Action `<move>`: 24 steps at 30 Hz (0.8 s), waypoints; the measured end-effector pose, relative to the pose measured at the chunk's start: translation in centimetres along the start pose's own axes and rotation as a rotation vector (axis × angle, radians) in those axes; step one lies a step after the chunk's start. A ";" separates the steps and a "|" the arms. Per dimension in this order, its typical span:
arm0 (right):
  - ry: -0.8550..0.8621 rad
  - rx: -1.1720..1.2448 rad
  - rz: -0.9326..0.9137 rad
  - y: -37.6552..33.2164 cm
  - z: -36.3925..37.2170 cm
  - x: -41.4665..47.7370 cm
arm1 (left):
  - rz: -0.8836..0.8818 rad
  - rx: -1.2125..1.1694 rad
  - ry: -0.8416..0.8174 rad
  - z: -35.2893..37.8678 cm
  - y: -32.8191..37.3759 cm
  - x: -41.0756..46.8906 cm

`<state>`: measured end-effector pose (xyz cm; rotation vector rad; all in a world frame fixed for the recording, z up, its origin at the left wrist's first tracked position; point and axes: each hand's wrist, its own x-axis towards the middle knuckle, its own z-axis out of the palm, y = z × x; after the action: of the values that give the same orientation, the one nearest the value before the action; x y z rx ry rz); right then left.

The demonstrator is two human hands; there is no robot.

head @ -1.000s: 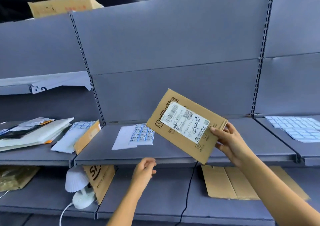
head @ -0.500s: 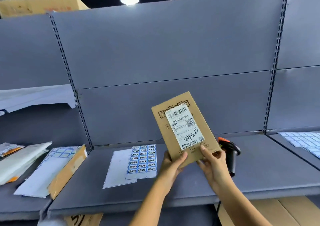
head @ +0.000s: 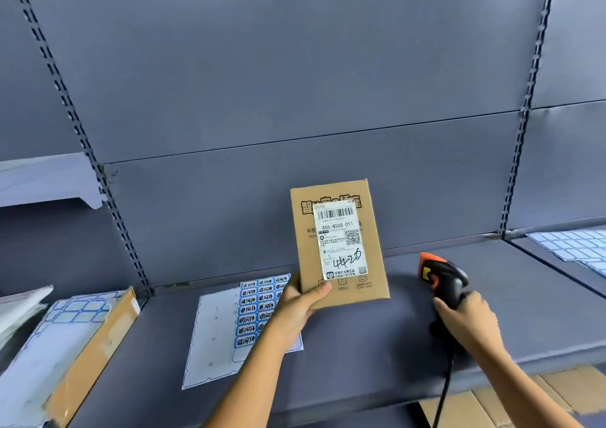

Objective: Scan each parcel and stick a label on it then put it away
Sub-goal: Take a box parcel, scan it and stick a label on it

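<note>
A flat brown cardboard parcel (head: 341,296) with a white shipping label (head: 339,240) stands upright above the grey shelf (head: 377,355). My left hand (head: 298,306) grips its lower left corner. My right hand (head: 472,322) is closed round the handle of a black and orange barcode scanner (head: 442,280), a little to the right of the parcel and apart from it. The scanner's cable (head: 442,395) hangs down over the shelf's front edge. A sheet of blue stickers (head: 259,309) lies on the shelf behind my left hand, partly hidden by it.
At the left lie a sticker sheet on a flat cardboard box (head: 85,355) and white mailers (head: 19,309). Another sticker sheet (head: 574,247) lies on the right shelf. Flattened cardboard (head: 511,401) lies on the shelf below. Grey back panels rise behind.
My right hand has let go of the parcel and taken hold of the scanner. The left hand alone now holds the parcel, turned upright. The view has moved closer to the shelf.
</note>
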<state>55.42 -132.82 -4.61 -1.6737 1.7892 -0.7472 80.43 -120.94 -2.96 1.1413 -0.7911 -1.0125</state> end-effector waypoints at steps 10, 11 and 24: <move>-0.198 0.793 -0.004 -4.4 -1.4 -1.9 | -0.004 -0.084 0.015 -0.8 -2.8 1.8; -0.197 0.839 -0.043 -5.3 -1.7 -3.1 | -0.006 -0.092 0.009 -0.8 -2.9 2.0; -0.232 0.677 -0.365 -9.8 -2.4 -11.3 | -0.002 -0.027 -0.048 -1.3 -3.6 2.9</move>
<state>60.93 -122.08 4.55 -1.5327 0.9218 -1.1091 81.81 -123.57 -6.73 1.0990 -0.8120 -1.0525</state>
